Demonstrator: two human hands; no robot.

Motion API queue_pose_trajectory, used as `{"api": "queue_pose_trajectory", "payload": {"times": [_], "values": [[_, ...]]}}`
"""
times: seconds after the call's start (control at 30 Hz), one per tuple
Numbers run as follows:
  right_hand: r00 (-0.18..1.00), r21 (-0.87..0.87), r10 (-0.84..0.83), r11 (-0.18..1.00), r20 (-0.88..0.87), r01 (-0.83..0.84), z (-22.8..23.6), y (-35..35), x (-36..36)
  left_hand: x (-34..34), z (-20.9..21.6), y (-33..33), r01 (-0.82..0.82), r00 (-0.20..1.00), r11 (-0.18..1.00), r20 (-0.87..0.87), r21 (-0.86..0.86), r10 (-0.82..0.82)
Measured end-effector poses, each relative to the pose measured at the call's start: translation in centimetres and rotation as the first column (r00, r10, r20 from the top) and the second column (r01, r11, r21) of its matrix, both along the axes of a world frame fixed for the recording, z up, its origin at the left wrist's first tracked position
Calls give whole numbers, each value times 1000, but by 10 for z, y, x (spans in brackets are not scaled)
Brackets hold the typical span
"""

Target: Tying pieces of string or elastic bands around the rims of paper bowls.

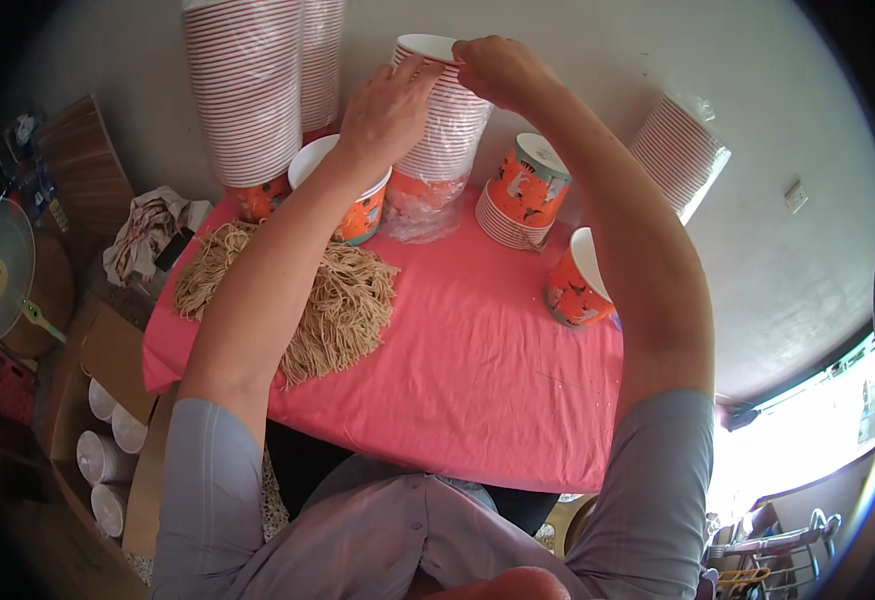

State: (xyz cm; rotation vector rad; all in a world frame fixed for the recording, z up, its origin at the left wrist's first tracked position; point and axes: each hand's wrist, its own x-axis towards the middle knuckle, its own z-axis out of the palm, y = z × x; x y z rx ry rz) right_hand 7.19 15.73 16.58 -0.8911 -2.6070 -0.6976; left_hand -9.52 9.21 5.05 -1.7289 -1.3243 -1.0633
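A tall stack of nested white paper tubs [442, 135] stands at the far edge of the table, with clear plastic wrap around it and an orange printed tub at its base. My left hand [388, 115] is pressed to its left side near the top, fingers closed against the rims. My right hand [503, 75] is closed on the right rim of the top tub [424, 46]; its fingertips are partly hidden. Under my left forearm lies a pile of tan strings [343, 315]. An orange printed tub [363, 215] stands beside that arm, partly covered by it.
Taller wrapped tub stacks [243, 95] rise at the far left. An upside-down orange tub stack [528, 190] and a tipped orange tub [576, 285] sit right on the pink tablecloth [458, 370]. Another stack [680, 155] leans by the wall. A cardboard box [118, 360] holds white containers at lower left.
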Motion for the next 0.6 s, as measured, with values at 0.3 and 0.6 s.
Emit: {"api": "queue_pose_trajectory", "payload": {"times": [0.3, 0.6], "values": [[998, 105, 50, 993, -29, -47, -3, -5, -4, -3, 16, 7, 34, 999, 999, 32, 34, -36], [829, 8, 314, 937, -464, -350, 113, -78, 22, -7, 15, 2, -11, 994, 981, 108, -195, 33]]}}
